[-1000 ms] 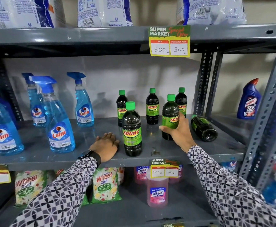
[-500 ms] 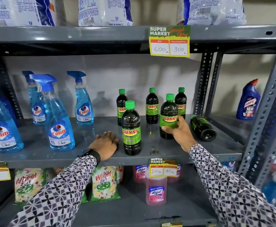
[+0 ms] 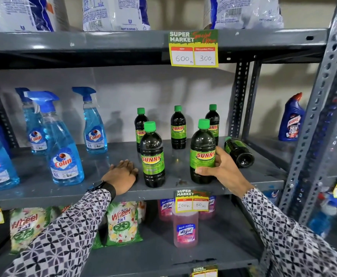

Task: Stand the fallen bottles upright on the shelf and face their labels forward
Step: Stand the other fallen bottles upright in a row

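The right hand (image 3: 221,168) was wrapped around the lower body of an upright Sunny bottle (image 3: 202,154) at the front of the shelf (image 3: 44,188), thumb low on the front and fingers round the far side, a grip suited to twisting the bottle on its base; its red-and-yellow label already looked out toward the aisle, so the hold was probably for a final squaring. The left hand (image 3: 121,174) lay flat and empty on the shelf, palm down, just beside the other front bottle (image 3: 152,156), seemingly bracing the person's reach rather than holding anything. Three more bottles stood upright at the back. One fallen bottle (image 3: 239,151) lay on its side just beyond the right hand, base toward the aisle, cap toward the wall, well placed to be taken next.
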Action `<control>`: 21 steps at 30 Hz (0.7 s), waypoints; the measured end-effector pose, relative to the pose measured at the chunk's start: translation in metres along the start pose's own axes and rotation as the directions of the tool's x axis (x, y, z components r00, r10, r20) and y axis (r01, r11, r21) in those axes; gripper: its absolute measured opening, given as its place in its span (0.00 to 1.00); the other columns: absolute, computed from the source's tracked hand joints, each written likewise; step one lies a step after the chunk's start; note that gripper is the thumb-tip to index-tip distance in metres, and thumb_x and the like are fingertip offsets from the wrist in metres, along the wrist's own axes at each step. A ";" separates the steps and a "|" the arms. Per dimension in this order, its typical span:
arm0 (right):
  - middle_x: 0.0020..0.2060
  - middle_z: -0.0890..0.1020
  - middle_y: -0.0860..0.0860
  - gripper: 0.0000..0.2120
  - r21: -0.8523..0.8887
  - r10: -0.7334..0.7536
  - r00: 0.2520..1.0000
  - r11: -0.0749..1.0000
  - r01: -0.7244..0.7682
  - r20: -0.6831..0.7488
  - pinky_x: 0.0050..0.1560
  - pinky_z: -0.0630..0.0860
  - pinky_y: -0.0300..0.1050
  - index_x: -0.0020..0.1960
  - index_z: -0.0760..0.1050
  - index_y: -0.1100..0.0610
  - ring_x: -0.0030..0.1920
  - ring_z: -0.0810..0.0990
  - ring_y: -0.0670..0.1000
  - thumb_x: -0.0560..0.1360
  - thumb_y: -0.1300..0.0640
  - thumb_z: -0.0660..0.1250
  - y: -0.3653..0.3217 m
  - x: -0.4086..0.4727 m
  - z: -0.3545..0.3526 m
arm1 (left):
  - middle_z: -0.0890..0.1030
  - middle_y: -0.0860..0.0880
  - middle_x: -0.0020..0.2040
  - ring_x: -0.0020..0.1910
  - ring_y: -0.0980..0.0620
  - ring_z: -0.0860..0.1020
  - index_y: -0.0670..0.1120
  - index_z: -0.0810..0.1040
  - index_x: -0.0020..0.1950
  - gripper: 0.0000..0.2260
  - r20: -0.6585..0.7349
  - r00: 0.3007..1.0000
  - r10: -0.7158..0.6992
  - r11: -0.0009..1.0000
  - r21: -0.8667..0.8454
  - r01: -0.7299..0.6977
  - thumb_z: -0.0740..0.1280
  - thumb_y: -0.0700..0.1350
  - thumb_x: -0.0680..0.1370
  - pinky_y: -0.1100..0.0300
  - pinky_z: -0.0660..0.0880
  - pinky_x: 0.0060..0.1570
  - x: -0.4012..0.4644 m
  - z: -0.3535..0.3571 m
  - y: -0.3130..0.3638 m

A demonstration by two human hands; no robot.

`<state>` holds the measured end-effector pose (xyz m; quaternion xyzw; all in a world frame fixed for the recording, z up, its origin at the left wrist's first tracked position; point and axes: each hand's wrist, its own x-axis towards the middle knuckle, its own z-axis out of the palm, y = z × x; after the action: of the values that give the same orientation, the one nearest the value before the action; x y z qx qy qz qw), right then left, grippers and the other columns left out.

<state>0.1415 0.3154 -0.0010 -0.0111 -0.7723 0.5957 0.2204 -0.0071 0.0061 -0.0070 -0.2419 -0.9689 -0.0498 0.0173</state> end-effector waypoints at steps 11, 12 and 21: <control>0.55 0.87 0.48 0.30 0.015 -0.048 0.998 0.999 0.048 0.029 0.52 0.80 0.34 0.65 0.75 0.53 0.54 0.87 0.43 0.68 0.68 0.81 -0.007 -0.010 0.003 | 0.62 0.40 0.80 0.81 0.44 0.58 0.42 0.64 0.75 0.22 -0.008 1.000 0.004 1.000 0.001 -0.004 0.48 0.51 0.85 0.41 0.54 0.79 -0.001 -0.001 -0.002; 0.57 0.86 0.49 0.29 0.039 -0.069 0.997 0.997 0.068 0.026 0.54 0.80 0.35 0.67 0.74 0.54 0.56 0.86 0.43 0.71 0.65 0.80 -0.007 -0.013 0.001 | 0.61 0.40 0.80 0.81 0.44 0.58 0.41 0.64 0.75 0.22 -0.003 1.000 0.006 1.000 0.011 -0.006 0.47 0.50 0.85 0.41 0.54 0.79 -0.002 -0.001 -0.001; 0.46 0.86 0.60 0.12 -0.497 -0.164 0.786 0.844 -0.201 -0.596 0.53 0.83 0.55 0.51 0.80 0.60 0.45 0.85 0.56 0.80 0.50 0.70 -0.016 0.034 -0.077 | 0.59 0.42 0.82 0.82 0.44 0.56 0.44 0.62 0.78 0.23 0.003 1.000 0.027 0.999 0.031 -0.027 0.47 0.51 0.85 0.40 0.53 0.79 0.003 0.004 -0.005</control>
<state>0.1421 0.3909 0.0403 -0.2744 -0.7912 0.3209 0.4424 -0.0124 0.0041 -0.0113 -0.2548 -0.9662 -0.0343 0.0204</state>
